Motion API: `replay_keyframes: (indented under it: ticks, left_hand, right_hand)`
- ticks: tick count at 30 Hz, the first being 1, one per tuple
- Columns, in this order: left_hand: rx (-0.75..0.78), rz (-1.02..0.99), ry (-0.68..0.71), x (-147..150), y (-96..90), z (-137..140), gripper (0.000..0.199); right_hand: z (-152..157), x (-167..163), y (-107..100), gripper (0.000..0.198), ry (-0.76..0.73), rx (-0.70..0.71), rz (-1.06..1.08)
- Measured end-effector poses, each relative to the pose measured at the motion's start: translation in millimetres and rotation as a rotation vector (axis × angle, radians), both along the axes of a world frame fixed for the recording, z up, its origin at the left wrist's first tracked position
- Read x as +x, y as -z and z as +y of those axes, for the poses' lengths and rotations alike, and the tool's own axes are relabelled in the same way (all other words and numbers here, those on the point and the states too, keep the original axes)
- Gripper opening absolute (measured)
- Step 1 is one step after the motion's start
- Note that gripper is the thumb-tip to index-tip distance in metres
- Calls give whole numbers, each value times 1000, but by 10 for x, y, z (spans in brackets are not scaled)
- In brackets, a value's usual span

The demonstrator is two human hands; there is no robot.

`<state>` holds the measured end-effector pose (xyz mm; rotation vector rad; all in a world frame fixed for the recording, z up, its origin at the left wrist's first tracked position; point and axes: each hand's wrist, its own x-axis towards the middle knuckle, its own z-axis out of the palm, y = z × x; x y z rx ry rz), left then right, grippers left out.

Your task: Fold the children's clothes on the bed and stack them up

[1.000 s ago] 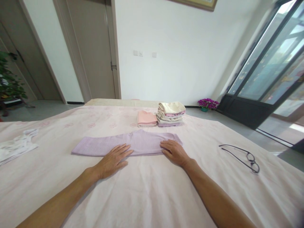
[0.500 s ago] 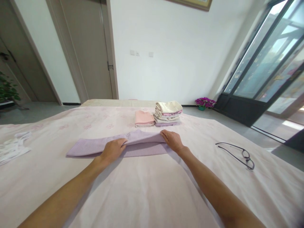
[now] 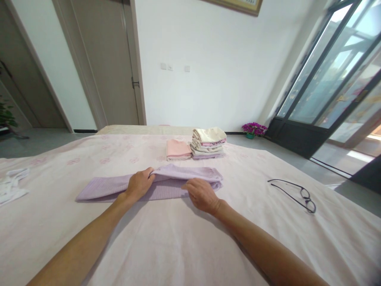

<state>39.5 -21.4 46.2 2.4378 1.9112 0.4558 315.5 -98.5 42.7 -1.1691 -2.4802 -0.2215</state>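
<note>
A lavender ribbed garment (image 3: 169, 192) lies folded into a long strip across the bed in front of me. Its upper layer is partly raised, so the lower layer shows beneath. My left hand (image 3: 140, 184) is closed on the raised edge near the middle, thumb and fingers pinching the cloth. Over the right half of the strip is my right hand (image 3: 203, 195), back up and fingers curled toward the left. Its fingertips are partly hidden, so I cannot make out what they hold. The garment's right end lies bunched in loose layers beyond that hand.
Behind the garment sit a folded pink cloth (image 3: 178, 150) and a stack of folded clothes (image 3: 208, 143). Black-framed glasses (image 3: 305, 198) lie unfolded at right on the pale pink bedsheet (image 3: 166, 246). White fabric (image 3: 13, 186) is at the left edge.
My right hand has let go of the garment's upper right edge and come left and nearer to me. The right end has dropped into loose folds. My left hand keeps its pinch.
</note>
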Motion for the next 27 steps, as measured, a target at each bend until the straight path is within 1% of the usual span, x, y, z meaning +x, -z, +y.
replay_keyframes:
  ticks: [1,2,3,5,7,8,9,11,13,15,17,19,21,23,25,27]
  left_hand:
    - [1,-2,-4,-2,-3,3,26]
    - [2,-2,-7,-5,-6,5,27]
    - [2,-1,-8,-7,-9,5,27]
    - [-3,7,-12,-10,-11,-1,28]
    - [-7,17,-17,-12,-1,-13,28]
    - [-4,19,-16,-14,10,-21,28]
    - [5,19,-14,-17,24,-30,27]
    - [27,12,-3,-29,64,-52,27]
    - [55,4,18,-48,113,-77,27]
    - [85,0,54,-71,166,-104,26]
    - [110,0,104,-97,220,-128,25]
    - [122,2,169,-129,270,-148,24]
    - [132,-3,245,-170,315,-164,24]
    - [145,-24,337,-219,351,-179,25]
    - [162,-49,430,-271,378,-198,30]
    - [183,-59,498,-318,399,-217,36]
  right_hand:
    - [-46,-58,48,30,-12,-48,-9]
    - [-73,-98,90,30,9,-84,-11]
    - [-82,-117,123,31,67,-108,-11]
    - [-53,-92,151,32,234,-147,-25]
    - [3,-9,134,34,380,-209,-82]
    - [26,41,116,37,426,-249,-123]
    - [40,92,96,41,447,-289,-167]
    - [37,186,65,48,444,-339,-234]
    - [5,266,50,49,419,-324,-261]
    - [-31,336,44,48,403,-275,-272]
    - [-50,398,37,50,426,-253,-282]
    - [-50,452,30,51,460,-273,-278]
    - [-39,502,36,49,484,-290,-230]
    - [-23,557,67,42,522,-283,-116]
    - [-2,624,122,34,565,-281,85]
    - [25,704,183,35,583,-326,369]
